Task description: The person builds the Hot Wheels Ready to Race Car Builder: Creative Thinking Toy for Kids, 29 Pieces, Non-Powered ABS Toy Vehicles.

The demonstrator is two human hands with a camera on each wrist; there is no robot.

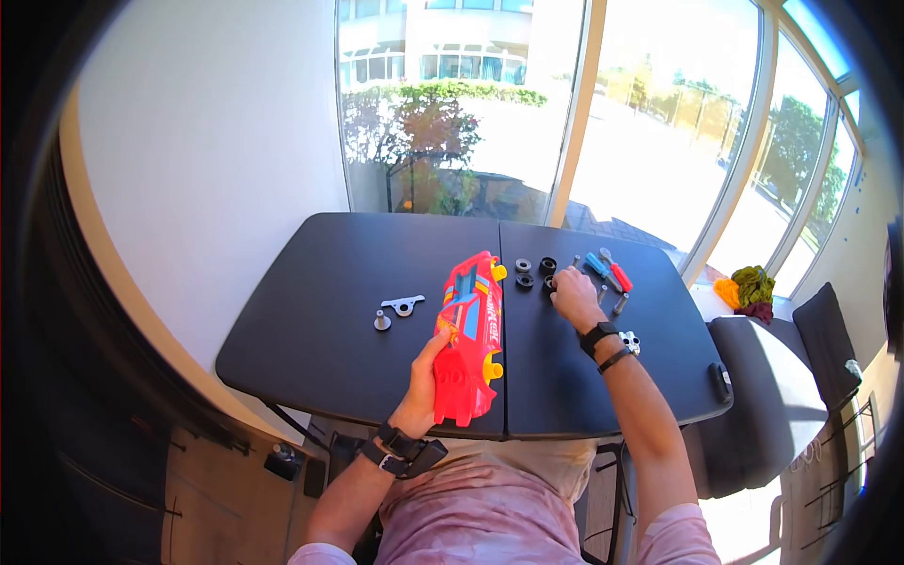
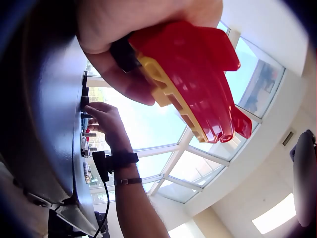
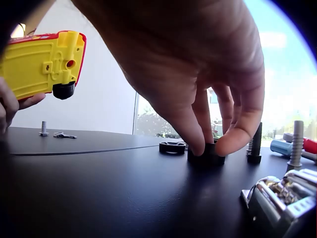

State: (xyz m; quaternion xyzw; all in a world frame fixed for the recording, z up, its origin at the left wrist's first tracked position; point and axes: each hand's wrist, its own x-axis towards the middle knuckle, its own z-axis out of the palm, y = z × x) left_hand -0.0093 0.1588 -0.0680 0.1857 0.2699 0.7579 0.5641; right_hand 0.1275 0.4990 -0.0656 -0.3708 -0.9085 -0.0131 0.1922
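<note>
1. The left hand (image 1: pixel 414 394) grasps the red toy car (image 1: pixel 463 372), which is at the centre of the head view, raised above the black table (image 1: pixel 311 292).
2. The toy car shows its yellow underside in the upper left of the right wrist view; one black wheel (image 3: pixel 63 90) is at its end.
3. The right hand (image 1: pixel 574 298) pinches a dark ring-shaped part (image 3: pixel 206 159) between thumb and fingers, right of centre in the head view.
4. Three other dark round parts (image 1: pixel 524 281) lie near this hand, on its upper left.
5. A blue screwdriver (image 1: pixel 597 265) and a red screwdriver (image 1: pixel 621 277) lie to its upper right.
6. At left of centre, a grey bracket (image 1: pixel 403 305) lies beside an upright grey bolt (image 1: pixel 381 321).
</note>
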